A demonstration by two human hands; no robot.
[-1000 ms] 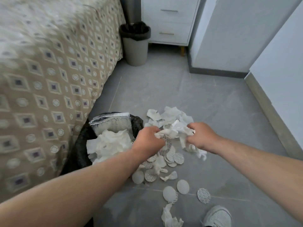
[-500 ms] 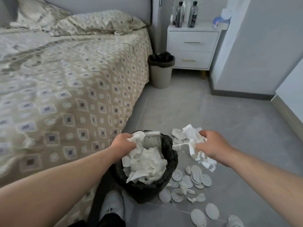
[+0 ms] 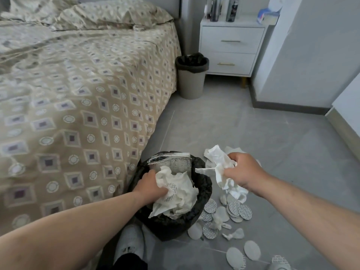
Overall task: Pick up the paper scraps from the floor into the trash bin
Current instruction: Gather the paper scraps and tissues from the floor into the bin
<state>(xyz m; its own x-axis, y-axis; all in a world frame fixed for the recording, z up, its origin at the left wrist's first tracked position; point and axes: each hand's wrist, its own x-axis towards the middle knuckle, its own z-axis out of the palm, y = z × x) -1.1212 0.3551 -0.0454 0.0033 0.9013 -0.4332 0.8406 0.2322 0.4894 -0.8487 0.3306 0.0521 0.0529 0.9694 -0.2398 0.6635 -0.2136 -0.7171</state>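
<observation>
A black-lined trash bin (image 3: 202, 209) stands on the grey floor beside the bed, heaped with crumpled white paper (image 3: 181, 199) and a silver foil bag (image 3: 171, 162). My left hand (image 3: 150, 184) is inside the bin, fingers closed on a wad of white paper. To the right of the bin, above the floor, my right hand (image 3: 243, 170) grips a bunch of white paper scraps (image 3: 220, 164) that hang down from it. Round white and printed paper discs (image 3: 239, 211) and small crumpled bits (image 3: 234, 234) lie scattered on the floor right of the bin.
A bed with a patterned beige cover (image 3: 78, 114) fills the left. A second beige bin (image 3: 191, 76) with a black liner stands by a white nightstand (image 3: 229, 47) at the back. White walls close the right side. My shoe (image 3: 130, 242) is just in front of the near bin.
My left hand has gone from the floor pile over into the bin with its paper. My right hand has lifted its scraps off the floor. The view has tilted up towards the bed.
</observation>
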